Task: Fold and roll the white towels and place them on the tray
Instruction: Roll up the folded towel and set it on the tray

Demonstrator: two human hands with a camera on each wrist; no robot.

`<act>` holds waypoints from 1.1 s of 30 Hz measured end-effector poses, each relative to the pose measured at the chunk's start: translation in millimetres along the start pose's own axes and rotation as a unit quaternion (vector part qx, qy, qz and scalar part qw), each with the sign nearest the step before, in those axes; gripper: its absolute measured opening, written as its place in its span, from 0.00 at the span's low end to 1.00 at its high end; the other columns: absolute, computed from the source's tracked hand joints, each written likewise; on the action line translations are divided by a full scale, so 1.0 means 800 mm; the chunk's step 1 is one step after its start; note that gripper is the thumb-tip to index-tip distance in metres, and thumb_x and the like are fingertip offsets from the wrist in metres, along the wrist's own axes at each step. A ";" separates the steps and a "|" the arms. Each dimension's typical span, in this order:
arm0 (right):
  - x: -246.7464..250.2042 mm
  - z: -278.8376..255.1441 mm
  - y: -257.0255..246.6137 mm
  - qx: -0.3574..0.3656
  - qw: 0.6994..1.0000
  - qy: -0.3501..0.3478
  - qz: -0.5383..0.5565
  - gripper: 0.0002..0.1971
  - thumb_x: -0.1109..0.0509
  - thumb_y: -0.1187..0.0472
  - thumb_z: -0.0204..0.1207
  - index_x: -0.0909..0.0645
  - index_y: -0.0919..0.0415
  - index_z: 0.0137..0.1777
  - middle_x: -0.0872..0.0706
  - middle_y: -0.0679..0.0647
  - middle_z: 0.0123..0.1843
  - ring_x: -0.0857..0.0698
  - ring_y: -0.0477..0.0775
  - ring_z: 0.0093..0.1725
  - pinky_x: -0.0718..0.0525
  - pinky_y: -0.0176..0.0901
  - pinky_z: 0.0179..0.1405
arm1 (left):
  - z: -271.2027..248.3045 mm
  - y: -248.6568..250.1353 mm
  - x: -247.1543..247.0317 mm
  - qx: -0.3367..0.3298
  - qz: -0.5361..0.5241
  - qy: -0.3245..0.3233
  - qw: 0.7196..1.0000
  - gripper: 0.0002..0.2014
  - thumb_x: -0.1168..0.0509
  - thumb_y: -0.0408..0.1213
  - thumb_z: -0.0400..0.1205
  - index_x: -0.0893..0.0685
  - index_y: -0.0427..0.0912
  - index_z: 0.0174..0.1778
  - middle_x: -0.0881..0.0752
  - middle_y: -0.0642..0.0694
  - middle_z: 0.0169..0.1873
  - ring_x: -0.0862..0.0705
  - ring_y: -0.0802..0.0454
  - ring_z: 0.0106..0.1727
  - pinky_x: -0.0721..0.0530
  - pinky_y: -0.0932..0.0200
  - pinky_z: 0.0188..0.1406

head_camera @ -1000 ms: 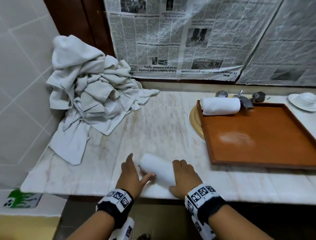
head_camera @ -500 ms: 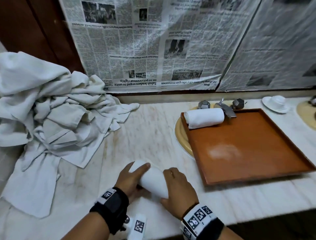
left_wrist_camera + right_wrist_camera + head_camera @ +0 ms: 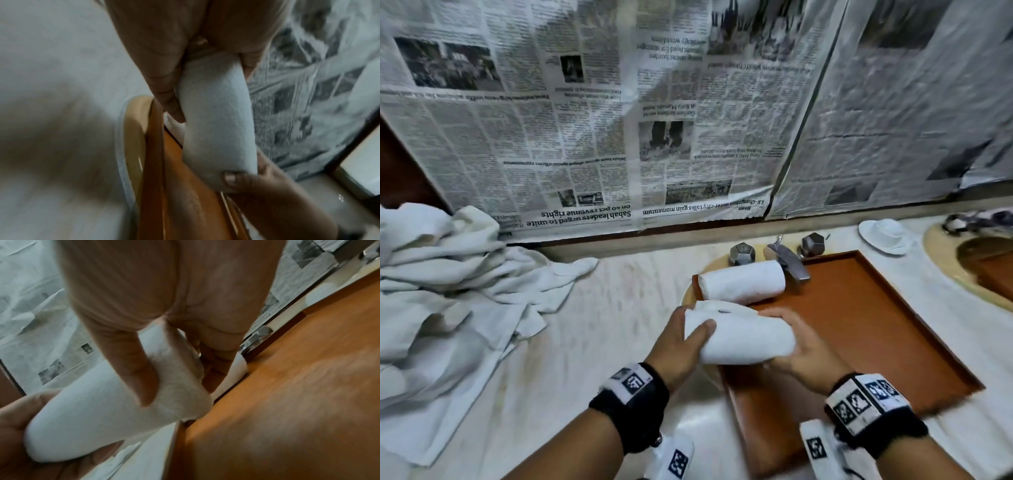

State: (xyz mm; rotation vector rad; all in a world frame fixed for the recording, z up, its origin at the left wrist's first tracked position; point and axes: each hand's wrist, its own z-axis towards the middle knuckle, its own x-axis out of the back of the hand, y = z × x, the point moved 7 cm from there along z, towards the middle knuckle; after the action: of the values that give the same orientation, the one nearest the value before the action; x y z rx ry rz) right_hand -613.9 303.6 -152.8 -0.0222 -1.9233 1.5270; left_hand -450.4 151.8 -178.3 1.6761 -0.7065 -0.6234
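Both hands carry a rolled white towel (image 3: 743, 337) in the air over the left edge of the brown tray (image 3: 876, 329). My left hand (image 3: 681, 334) grips its left end, thumb on top; my right hand (image 3: 796, 337) grips its right end. The left wrist view shows the roll (image 3: 218, 116) lengthwise over the tray rim (image 3: 156, 146). In the right wrist view my thumb lies across the roll (image 3: 115, 410), above the tray floor (image 3: 287, 394). Another rolled towel (image 3: 741, 282) lies at the tray's far left corner. A heap of loose white towels (image 3: 448, 291) covers the counter's left.
The tray lies over a yellowish basin (image 3: 717, 265) with a chrome tap (image 3: 789, 262) and two knobs behind it. A white saucer with an upturned cup (image 3: 885, 234) stands at the back right. Newspaper (image 3: 619, 120) covers the wall. A second basin (image 3: 969, 263) is at the far right.
Both hands lifted the rolled towel off the counter's front edge and carried it right and away, to above the tray's left edge. The head view swung right.
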 end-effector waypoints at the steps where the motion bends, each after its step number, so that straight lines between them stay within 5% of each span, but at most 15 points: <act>1: 0.015 0.013 0.010 -0.005 1.000 0.012 0.002 0.36 0.22 0.61 0.51 0.22 0.34 0.61 0.21 0.54 0.64 0.20 0.52 0.62 0.19 0.46 0.59 | 0.017 -0.002 -0.013 -0.023 0.059 0.004 0.998 0.27 0.34 0.61 0.74 0.25 0.55 0.68 0.16 0.52 0.64 0.18 0.54 0.64 0.20 0.50 0.68; 3: 0.041 0.035 0.028 -0.017 0.999 0.024 -0.017 0.33 0.29 0.66 0.53 0.23 0.32 0.56 0.22 0.50 0.60 0.20 0.47 0.58 0.23 0.36 0.48 | 0.045 -0.012 -0.040 -0.038 0.156 0.010 0.987 0.34 0.40 0.66 0.75 0.29 0.55 0.75 0.21 0.54 0.71 0.22 0.56 0.69 0.25 0.52 0.72; 6: 0.059 0.056 0.061 -0.072 0.996 -0.014 -0.044 0.30 0.29 0.70 0.61 0.27 0.41 0.59 0.21 0.50 0.52 0.22 0.47 0.48 0.26 0.38 0.39 | 0.061 -0.023 -0.069 -0.048 0.333 0.040 0.941 0.34 0.47 0.66 0.75 0.21 0.48 0.70 0.17 0.50 0.63 0.20 0.51 0.65 0.26 0.54 0.67; 12: 0.073 0.095 0.112 -0.097 0.993 -0.063 0.027 0.30 0.30 0.55 0.58 0.25 0.53 0.64 0.16 0.47 0.56 0.17 0.46 0.56 0.22 0.35 0.49 | 0.052 -0.015 -0.067 -0.060 0.386 0.174 0.904 0.30 0.39 0.66 0.75 0.21 0.47 0.63 0.21 0.46 0.59 0.25 0.48 0.63 0.30 0.58 0.61; 17: 0.071 0.120 0.134 -0.123 0.990 -0.055 0.046 0.17 0.22 0.57 0.73 0.16 0.58 0.60 0.10 0.49 0.54 0.13 0.46 0.51 0.20 0.35 0.45 | 0.035 -0.009 -0.085 -0.071 0.484 0.127 0.863 0.39 0.38 0.68 0.71 0.28 0.47 0.74 0.30 0.42 0.65 0.29 0.44 0.66 0.27 0.52 0.67; 20: 0.074 0.131 0.140 -0.153 0.987 -0.042 0.016 0.12 0.23 0.50 0.72 0.15 0.55 0.49 0.11 0.47 0.47 0.13 0.47 0.45 0.19 0.41 0.42 | 0.040 -0.009 -0.083 -0.029 0.488 0.134 0.862 0.35 0.36 0.60 0.78 0.32 0.45 0.79 0.33 0.40 0.70 0.28 0.40 0.70 0.29 0.52 0.72; 26: 0.071 0.148 0.152 -0.172 0.983 -0.053 -0.026 0.22 0.25 0.34 0.68 0.22 0.53 0.43 0.14 0.51 0.42 0.15 0.56 0.38 0.18 0.47 0.41 | 0.055 -0.002 -0.081 0.045 0.457 0.141 0.877 0.33 0.37 0.57 0.82 0.33 0.45 0.80 0.32 0.41 0.73 0.28 0.42 0.73 0.33 0.55 0.76; 33: 0.076 0.154 0.150 -0.164 0.979 -0.097 -0.078 0.26 0.28 0.30 0.69 0.25 0.55 0.39 0.17 0.51 0.36 0.18 0.56 0.35 0.21 0.46 0.39 | 0.062 -0.003 -0.077 0.114 0.464 0.118 0.870 0.28 0.38 0.55 0.84 0.32 0.48 0.78 0.27 0.37 0.71 0.25 0.38 0.71 0.30 0.50 0.74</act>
State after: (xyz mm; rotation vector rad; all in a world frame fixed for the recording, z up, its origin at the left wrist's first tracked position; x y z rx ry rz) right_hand -769.1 260.2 -238.3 0.1344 -2.2561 1.1326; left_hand -527.7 164.5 -188.5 1.3559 -1.3031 0.3586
